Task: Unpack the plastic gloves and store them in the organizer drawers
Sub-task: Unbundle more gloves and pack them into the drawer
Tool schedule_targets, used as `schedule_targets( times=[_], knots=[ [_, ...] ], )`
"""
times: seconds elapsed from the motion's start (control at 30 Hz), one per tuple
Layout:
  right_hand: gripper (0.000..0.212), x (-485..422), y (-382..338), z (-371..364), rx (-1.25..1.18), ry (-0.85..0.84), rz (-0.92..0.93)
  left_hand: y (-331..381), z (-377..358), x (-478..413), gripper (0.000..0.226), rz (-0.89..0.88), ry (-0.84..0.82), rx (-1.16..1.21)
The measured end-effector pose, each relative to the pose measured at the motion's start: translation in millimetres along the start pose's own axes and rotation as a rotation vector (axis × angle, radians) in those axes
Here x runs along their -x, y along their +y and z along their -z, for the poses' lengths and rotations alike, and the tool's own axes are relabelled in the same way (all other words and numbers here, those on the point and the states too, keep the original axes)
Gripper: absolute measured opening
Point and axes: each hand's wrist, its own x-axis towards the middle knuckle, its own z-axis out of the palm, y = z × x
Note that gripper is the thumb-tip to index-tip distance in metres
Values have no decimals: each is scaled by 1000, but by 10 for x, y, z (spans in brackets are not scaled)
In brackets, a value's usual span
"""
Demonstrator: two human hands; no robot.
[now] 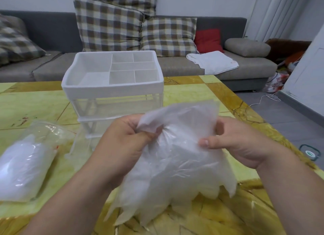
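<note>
1. Left hand [126, 141]: the fingers are curled tight on the upper left edge of a stack of plastic gloves [175, 168], bunching the film there.
2. Right hand [235, 143]: it pinches the right edge of the same stack, with the thumb lying on the front and the fingers behind the film.
3. Stack of plastic gloves: thin and cloudy white, it is held between both hands above the near part of the table [35, 103]. The cuffs are up and the pointed finger ends hang toward the viewer. Whether the tips touch the table cannot be told.
4. Organizer [112, 88]: white, it stands on the table just behind the hands. Its open top tray has one large compartment on the left and five smaller ones on the right. The clear drawers below are hard to read.
5. Bag of gloves [26, 164]: a clear bag, filled white, lies flat on the table at the left, well apart from both hands.
6. Table: a yellow and brown stone pattern.
7. Sofa [52, 33]: grey, behind the table. It carries checked cushions [108, 27], a red cushion [207, 40], a grey pillow [247, 47] and a folded white cloth [212, 61].
8. Floor at right: a white cable [268, 97] lies on it.
</note>
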Motion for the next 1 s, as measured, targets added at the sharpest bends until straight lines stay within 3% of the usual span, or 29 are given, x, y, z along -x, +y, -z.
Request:
schedule_targets(
  times=[0.1,0.27,0.37,0.5,0.67,0.8,0.9,0.93,1.0],
  knots=[
    [50,32,3,-64,-68,-109,-7,91,8,45,17,-16,-40,43],
    [22,-23,-13,-153,-50,16,4,92,61,16,13,-6,128,-36],
    [30,-35,-41,-143,-88,68,-24,72,118,-5,13,6,165,-126],
    [36,-39,-30,-214,-63,-26,-77,58,122,1,15,16,169,-144],
    [22,-79,-38,-232,7,68,-109,76,205,24,19,114,146,-65],
    [37,-60,-96,-211,191,37,-124,123,426,-20,16,145,345,-53],
    [36,-61,-128,-293,296,-14,-166,124,563,-43,9,10,471,-106],
    [35,-69,-131,-322,308,-35,-172,135,579,-20,20,-41,413,-177],
    [30,-70,-163,-376,345,-81,-163,183,541,46,68,-92,151,-381]
  ],
)
